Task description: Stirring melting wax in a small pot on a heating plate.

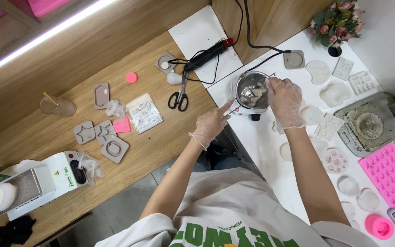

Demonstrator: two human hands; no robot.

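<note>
1. At the far left of the wooden table (pixel 151 151), a white machine (pixel 46 180) and grey silicone moulds (pixel 101 137) lie spread flat, apart from the heat; black scissors (pixel 179 98) lie nearer.
2. The gloved left hand (pixel 211 123) rests just beside the small white hotplate (pixel 252 112), its grip loosely spread with a finger pointing at the base, seemingly to steady it.
3. The metal pot (pixel 251 89) sits on that hotplate with pale lumps inside.
4. The gloved right hand (pixel 285 100) reaches over the pot's rim, fingers pressed together inside it; what they pinch I cannot tell.
5. White moulds (pixel 335 93) and a pink mould tray (pixel 389 171) lie on the white table to the right.
</note>
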